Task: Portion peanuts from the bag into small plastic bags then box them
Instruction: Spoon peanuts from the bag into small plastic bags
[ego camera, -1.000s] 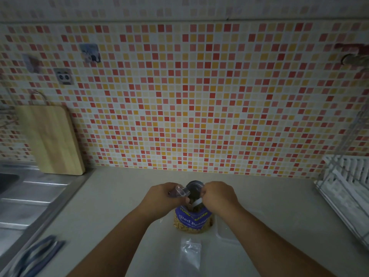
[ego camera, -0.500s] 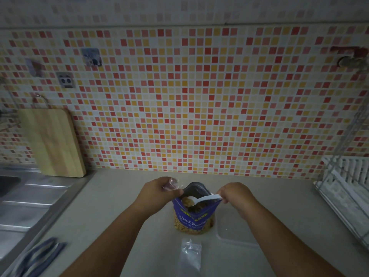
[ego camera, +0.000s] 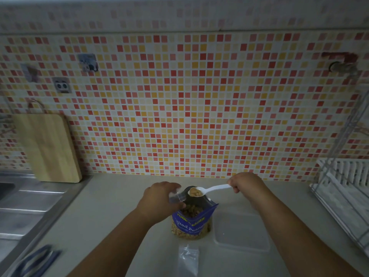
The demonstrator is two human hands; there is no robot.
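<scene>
The right hand is pinching the handle of a white plastic spoon, fingers closed around it, and is holding its bowl, heaped with peanuts, level above the open mouth of the blue peanut bag, which is standing upright near the middle of the bench, towards its front edge. The left hand is curling loosely around a small clear plastic bag, holding it just beside the spoon's bowl. Another small plastic bag is lying flat at the bench's front edge, and a clear lidded box is sitting just right of the peanut bag.
</scene>
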